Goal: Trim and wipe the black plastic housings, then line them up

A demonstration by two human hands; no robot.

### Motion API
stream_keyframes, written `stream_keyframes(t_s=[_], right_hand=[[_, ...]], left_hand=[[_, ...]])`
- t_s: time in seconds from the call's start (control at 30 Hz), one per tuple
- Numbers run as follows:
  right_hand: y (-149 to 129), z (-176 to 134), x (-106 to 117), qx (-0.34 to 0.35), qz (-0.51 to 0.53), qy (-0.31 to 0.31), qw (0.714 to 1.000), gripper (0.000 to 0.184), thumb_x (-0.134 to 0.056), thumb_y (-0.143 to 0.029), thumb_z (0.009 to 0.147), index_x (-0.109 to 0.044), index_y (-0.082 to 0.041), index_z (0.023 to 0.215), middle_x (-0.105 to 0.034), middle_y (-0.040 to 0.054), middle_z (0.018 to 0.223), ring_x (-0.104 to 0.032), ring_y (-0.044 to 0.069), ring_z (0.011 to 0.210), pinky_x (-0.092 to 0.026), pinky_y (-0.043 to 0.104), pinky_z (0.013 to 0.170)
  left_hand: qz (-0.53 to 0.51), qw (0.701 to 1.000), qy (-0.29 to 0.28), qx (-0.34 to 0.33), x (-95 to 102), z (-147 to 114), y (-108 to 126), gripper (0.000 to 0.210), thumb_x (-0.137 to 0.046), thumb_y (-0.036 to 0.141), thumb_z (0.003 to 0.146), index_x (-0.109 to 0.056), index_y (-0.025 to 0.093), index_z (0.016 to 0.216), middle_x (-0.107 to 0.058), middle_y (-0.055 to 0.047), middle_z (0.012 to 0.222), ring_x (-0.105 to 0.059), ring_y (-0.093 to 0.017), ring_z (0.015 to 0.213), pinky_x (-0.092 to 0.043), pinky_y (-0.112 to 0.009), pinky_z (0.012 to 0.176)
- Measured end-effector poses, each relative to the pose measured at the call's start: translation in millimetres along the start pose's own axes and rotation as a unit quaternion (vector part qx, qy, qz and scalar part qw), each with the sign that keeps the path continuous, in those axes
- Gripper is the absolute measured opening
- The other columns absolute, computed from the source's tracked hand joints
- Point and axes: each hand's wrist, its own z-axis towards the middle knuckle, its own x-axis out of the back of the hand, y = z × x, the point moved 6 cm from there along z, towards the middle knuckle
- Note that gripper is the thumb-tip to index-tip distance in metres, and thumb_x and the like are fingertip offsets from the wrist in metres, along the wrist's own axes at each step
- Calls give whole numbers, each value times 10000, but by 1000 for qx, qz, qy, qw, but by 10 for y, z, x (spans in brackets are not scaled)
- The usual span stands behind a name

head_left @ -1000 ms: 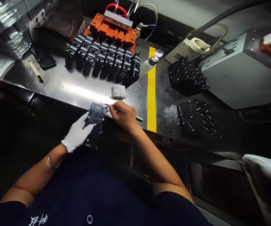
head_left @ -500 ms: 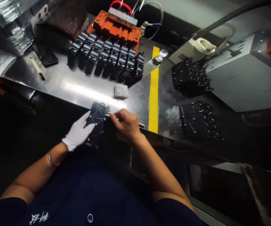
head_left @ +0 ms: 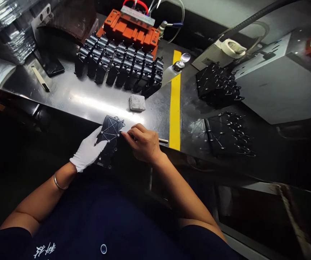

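Observation:
A black molded plastic cover (head_left: 110, 130) with crossed ribs and small screw bosses is held up in front of the bench edge. My left hand (head_left: 88, 148), in a white glove, grips it by the left side, thumb across its face. My bare right hand (head_left: 145, 143) is closed around a slim knife-like tool (head_left: 163, 141), whose pale handle end pokes out behind the fist. Its fingertips are at the cover's right edge; the tool's tip is too small to make out. On the bench beyond lies a grey-white block (head_left: 137, 103).
Several black plastic parts (head_left: 119, 65) stand in a row before an orange fixture (head_left: 131, 29). Right of a yellow strip (head_left: 175, 108) are more black parts (head_left: 217, 85) and a grey metal box (head_left: 271, 83). A pale-handled tool (head_left: 40, 78) and a phone (head_left: 53, 66) lie left.
My right hand has shifted slightly down along the cover's right edge, and more of the tool's handle shows behind it. The whole view has moved a little.

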Motion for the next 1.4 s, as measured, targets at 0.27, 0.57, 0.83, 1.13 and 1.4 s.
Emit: stream_keyframes(t_s=[0.27, 0.57, 0.83, 1.13, 1.4], right_hand=[[84, 129, -18, 43, -6, -42, 998, 373, -516, -423, 916, -631, -179, 658, -643, 24, 734, -492, 80, 528, -270, 246, 491], [118, 243, -5, 103, -16, -63, 993, 366, -545, -415, 904, -628, -183, 634, -641, 1, 691, -489, 76, 522, -257, 240, 482], [93, 249, -16, 116, -29, -62, 991, 401, -532, -435, 908, -617, -182, 609, -624, -1, 655, -483, 76, 520, -234, 244, 475], [116, 199, -54, 72, -1, -50, 996, 392, -537, -441, 896, -622, -185, 612, -647, 9, 677, -494, 78, 512, -273, 237, 481], [198, 237, -90, 31, 96, -77, 992, 364, -565, -443, 877, -629, -183, 631, -636, 21, 690, -538, 92, 552, -346, 228, 515]], left_hand=[[-7, 1000, -18, -8, -3, 13, 28, 522, -603, 299, 836, -524, 226, 1347, -687, -46, 1175, -659, -202, 1013, -520, -291, 887], [15, 1000, -14, -5, 4, 9, 48, 531, -597, 324, 839, -520, 228, 1355, -682, -46, 1195, -653, -212, 1025, -509, -321, 919], [23, 1000, -13, -12, 13, 26, 43, 567, -592, 333, 840, -488, 212, 1384, -667, -59, 1224, -652, -214, 1034, -507, -326, 934], [9, 1000, -17, -1, -2, 29, 42, 551, -594, 329, 841, -500, 214, 1371, -690, -55, 1178, -665, -212, 1006, -517, -316, 907], [21, 1000, -5, -10, 25, 28, 45, 564, -601, 309, 836, -493, 215, 1381, -675, -48, 1212, -637, -210, 1082, -480, -319, 975]])
